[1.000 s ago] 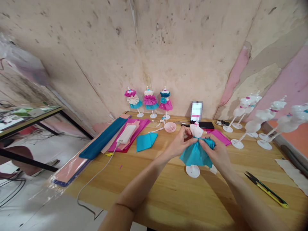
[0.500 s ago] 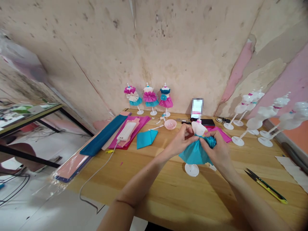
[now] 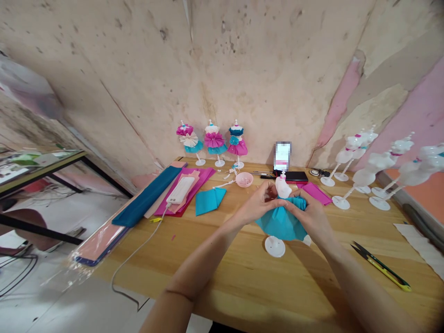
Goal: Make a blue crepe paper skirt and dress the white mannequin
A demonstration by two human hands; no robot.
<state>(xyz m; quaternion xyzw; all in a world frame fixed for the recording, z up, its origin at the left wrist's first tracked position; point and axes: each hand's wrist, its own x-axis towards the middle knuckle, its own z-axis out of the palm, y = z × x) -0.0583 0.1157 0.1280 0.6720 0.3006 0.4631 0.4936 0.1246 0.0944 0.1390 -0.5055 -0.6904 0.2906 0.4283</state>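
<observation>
A small white mannequin (image 3: 283, 187) on a round white base (image 3: 275, 246) stands on the table in front of me, wearing a turquoise crepe-paper skirt (image 3: 282, 224). My left hand (image 3: 262, 201) pinches the skirt at the waist from the left, thumb pointing inward. From the right, my right hand (image 3: 308, 212) is closed on the same paper, its thumb at the waist and its fingers behind a bunched, rolled upper edge. Both thumb tips nearly meet at the front. The mannequin's lower stand is partly hidden by the skirt.
Several bare mannequins (image 3: 376, 171) stand at the right; dressed ones (image 3: 214, 138) line the wall. Yellow-handled snips (image 3: 381, 267) lie at right front. A pink bowl (image 3: 244, 180), folded turquoise paper (image 3: 208, 202), a white power bank (image 3: 181, 190) with cable, and a phone (image 3: 282, 156) are around.
The mannequin has turned slightly, and the turquoise paper on the right is bunched differently under my right fingers. Both hands remain at the waist. The whole view has shifted a little.
</observation>
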